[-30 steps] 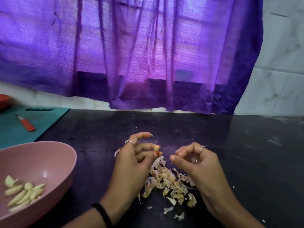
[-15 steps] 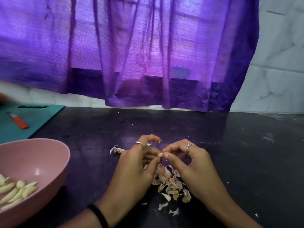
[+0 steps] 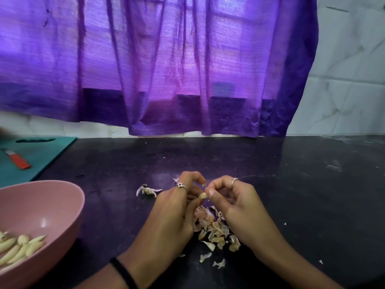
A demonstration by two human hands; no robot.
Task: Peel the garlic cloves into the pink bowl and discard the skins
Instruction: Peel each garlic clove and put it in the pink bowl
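The dark desk (image 3: pixel 291 184) runs back to a white tiled wall (image 3: pixel 350 69) hung with a purple curtain (image 3: pixel 158 65), and its widest bare stretch lies to the right of the pile of skins (image 3: pixel 214 230), reaching to the frame's right edge with only small flecks on it. Left of the pile, the pink bowl (image 3: pixel 62 205) sits at the near left edge of the desk, cut off by the frame, with peeled cloves (image 3: pixel 20 247) lying in its bottom. Behind the bowl a teal cutting board (image 3: pixel 41 155) lies against the left edge, carrying a knife with an orange handle (image 3: pixel 19 161). A small scrap of garlic root and skin (image 3: pixel 148 190) lies alone, just left of and beyond the pile. Both hands hover directly above the pile, knuckles up and wrists angled inward. The left hand (image 3: pixel 175 213), a ring on one finger and a black band at the wrist, curls its fingers round a garlic clove (image 3: pixel 203 195). The right hand (image 3: pixel 239 207), also ringed, pinches the same clove's end between thumb and forefinger, so the two hands meet at the clove.
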